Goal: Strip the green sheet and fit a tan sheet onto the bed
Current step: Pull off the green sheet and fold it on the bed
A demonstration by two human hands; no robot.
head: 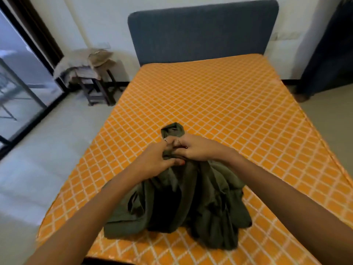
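Head camera looks down the bed [219,104] (toward its headboard [202,33]).

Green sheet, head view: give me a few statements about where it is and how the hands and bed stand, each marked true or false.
1. The green sheet is bunched in a heap on the mattress. True.
2. Only one hand holds it. False: the left hand and right hand both grip the gathered top.
3. The mattress is bare, orange with a white lattice pattern. True.
4. A tan sheet is already spread over the bed. False: no sheet covers it; pale cloth lies piled on the stool by the headboard.
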